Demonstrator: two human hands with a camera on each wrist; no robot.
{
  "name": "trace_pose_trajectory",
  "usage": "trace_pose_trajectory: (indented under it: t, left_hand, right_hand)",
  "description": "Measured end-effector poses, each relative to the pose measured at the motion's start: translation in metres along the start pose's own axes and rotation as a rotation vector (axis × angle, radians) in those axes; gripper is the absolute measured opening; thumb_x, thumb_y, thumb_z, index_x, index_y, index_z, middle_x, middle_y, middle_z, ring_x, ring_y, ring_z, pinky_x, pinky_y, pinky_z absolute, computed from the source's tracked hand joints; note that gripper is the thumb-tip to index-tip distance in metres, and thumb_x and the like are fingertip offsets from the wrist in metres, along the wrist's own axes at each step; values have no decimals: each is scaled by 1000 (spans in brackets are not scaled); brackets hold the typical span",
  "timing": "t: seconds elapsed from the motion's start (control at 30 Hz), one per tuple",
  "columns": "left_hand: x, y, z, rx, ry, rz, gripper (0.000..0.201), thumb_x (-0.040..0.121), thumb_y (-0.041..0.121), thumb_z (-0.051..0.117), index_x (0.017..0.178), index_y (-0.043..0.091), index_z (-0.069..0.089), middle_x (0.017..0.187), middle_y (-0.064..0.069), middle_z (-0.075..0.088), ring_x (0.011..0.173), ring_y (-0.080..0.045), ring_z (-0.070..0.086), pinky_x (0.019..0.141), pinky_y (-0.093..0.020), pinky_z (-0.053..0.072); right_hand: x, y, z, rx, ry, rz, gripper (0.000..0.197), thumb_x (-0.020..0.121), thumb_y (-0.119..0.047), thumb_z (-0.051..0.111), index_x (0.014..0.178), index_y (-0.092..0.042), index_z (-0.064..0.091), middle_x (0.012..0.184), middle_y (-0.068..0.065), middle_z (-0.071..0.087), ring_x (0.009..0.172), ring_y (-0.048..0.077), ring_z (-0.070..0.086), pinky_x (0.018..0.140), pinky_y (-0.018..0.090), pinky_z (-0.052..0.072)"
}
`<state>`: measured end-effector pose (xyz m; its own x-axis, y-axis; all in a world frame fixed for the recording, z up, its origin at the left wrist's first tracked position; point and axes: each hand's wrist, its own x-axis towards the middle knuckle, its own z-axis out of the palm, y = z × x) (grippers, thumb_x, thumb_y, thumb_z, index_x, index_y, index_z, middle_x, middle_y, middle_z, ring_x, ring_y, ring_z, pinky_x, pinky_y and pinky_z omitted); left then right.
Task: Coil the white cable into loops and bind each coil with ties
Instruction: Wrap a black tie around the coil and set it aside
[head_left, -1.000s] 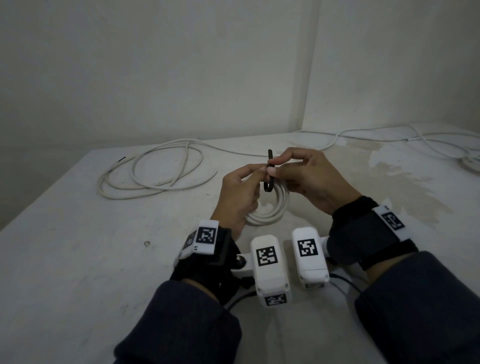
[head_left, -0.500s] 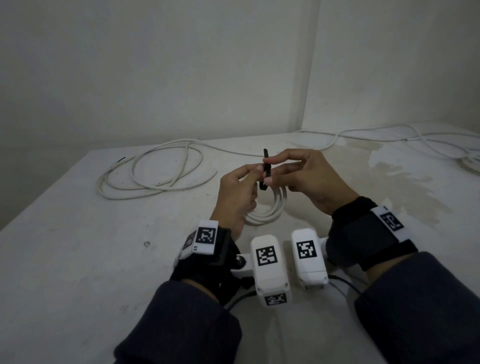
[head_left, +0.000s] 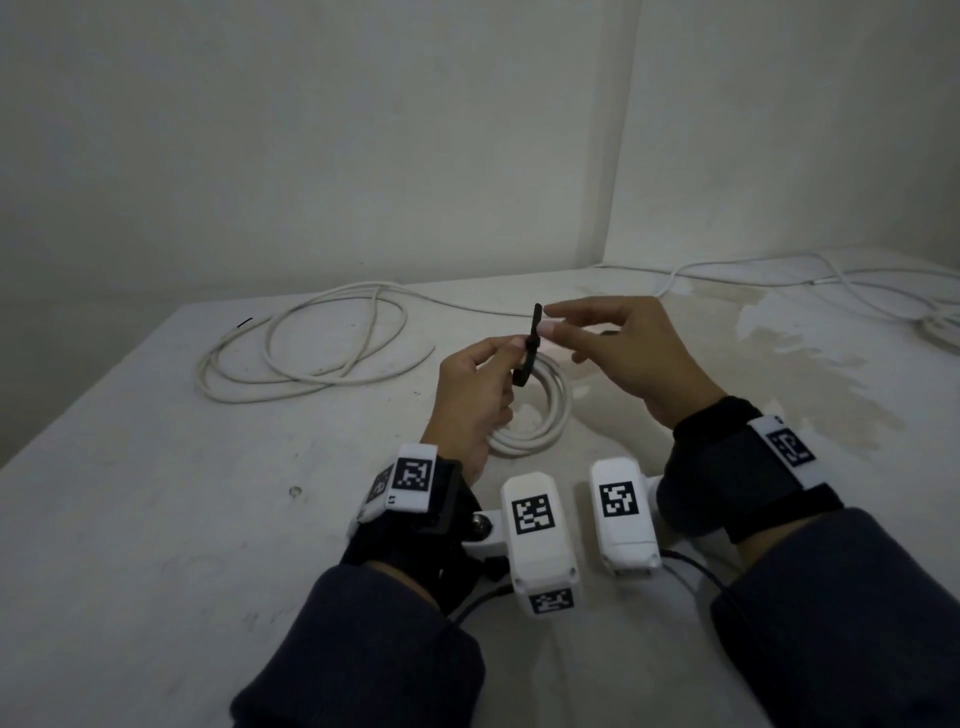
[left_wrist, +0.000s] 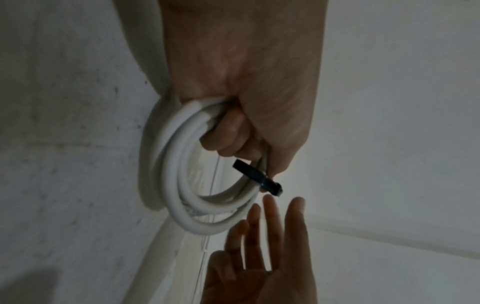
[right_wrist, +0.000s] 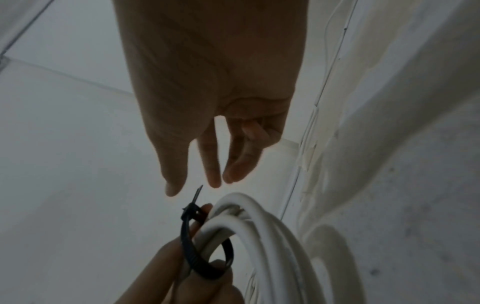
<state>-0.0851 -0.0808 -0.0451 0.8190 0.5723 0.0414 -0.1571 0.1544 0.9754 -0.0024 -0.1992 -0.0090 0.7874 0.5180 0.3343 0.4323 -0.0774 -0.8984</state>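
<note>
My left hand (head_left: 511, 347) holds a small coil of white cable (head_left: 549, 415) upright just above the table and pinches the head of a black zip tie (head_left: 530, 349). The tie is looped round the coil's strands (right_wrist: 272, 236), and its tail points up. My right hand (head_left: 551, 319) hovers at the tail with thumb and fingers straight and spread, holding nothing. In the right wrist view the tail tip (right_wrist: 198, 190) stands free between the fingertips (right_wrist: 171, 189). The left wrist view shows the coil (left_wrist: 176, 185) hanging from curled fingers, with the tie (left_wrist: 255, 175) under the thumb.
Loose white cable loops (head_left: 311, 353) lie at the back left of the table (head_left: 156, 519). More cable (head_left: 779, 270) runs along the back wall to a bundle at the far right edge (head_left: 943, 332). A small black tie (head_left: 244, 322) lies by the loose loops.
My right hand pinched the tie's tail and pulled it upward through the head. Now its fingers have opened and let go. The left hand and coil stayed in place.
</note>
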Motion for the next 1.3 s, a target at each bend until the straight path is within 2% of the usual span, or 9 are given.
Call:
trace_pose_trajectory:
  t: [0.07,0.17,0.37,0.53,0.73,0.87,0.97,1.1,1.3]
  left_hand:
    - [-1,0,1,13,-61,-10,16,96,19,55,93,13,69,45,13,32,38,-3,25,36,-15,22]
    - [-4,2,3,4,-136,-34,19,97,18,52,102,7,67,47,11,28,39,-4,21,36,-15,19]
    - [-4,2,5,-25,-260,-124,15,98,12,46,90,8,57,47,8,24,35,-3,17,32,-13,13]
    - [-5,-2,14,-42,-277,-202,19,100,10,41,85,9,53,47,7,21,35,-4,14,31,-12,14]
    - [-2,-3,15,-90,-169,-249,20,99,14,45,86,9,58,45,8,23,33,-3,15,29,-13,14]
    - [-2,-6,14,-67,-106,-171,23,100,17,46,83,8,60,44,9,26,34,-3,18,31,-15,16]
    - [-2,-6,12,16,-104,-56,26,100,20,47,80,11,61,45,10,27,36,-4,21,34,-15,18]
    - [-7,-3,14,3,-233,-61,24,96,30,54,90,9,64,49,9,25,39,-5,19,35,-16,17]
    - [-8,-6,13,-20,-148,-43,21,90,28,64,74,14,62,45,9,28,37,-5,21,35,-16,19]
  right_hand:
    - [0,0,-2,19,-38,98,21,87,-32,67,93,-13,74,84,-2,70,55,-8,59,48,5,39]
    - [-2,-1,0,84,-54,107,18,90,-19,65,93,-3,73,79,1,68,55,-9,58,48,3,37]
    - [4,4,-2,202,163,156,11,85,-10,70,76,-4,70,77,10,67,53,1,63,46,7,39]
    - [3,3,-2,374,322,180,7,86,-4,68,81,1,69,82,12,65,52,9,65,40,9,37]
    - [0,-1,-1,485,69,144,25,89,-11,64,65,-16,71,72,-1,68,48,5,56,48,14,34]
    - [-3,-2,0,507,-101,99,29,90,-9,59,63,-13,66,69,-7,68,55,5,57,57,17,36]
    - [1,-1,0,594,-4,170,18,91,-13,60,75,-11,68,69,-7,66,58,4,58,48,13,32]
    - [3,7,-2,544,166,227,15,90,-18,64,77,-14,70,70,-7,66,58,2,58,49,13,36]
    - [0,10,-2,450,-39,337,13,88,-23,66,87,-12,71,76,-3,68,68,8,63,60,19,39]
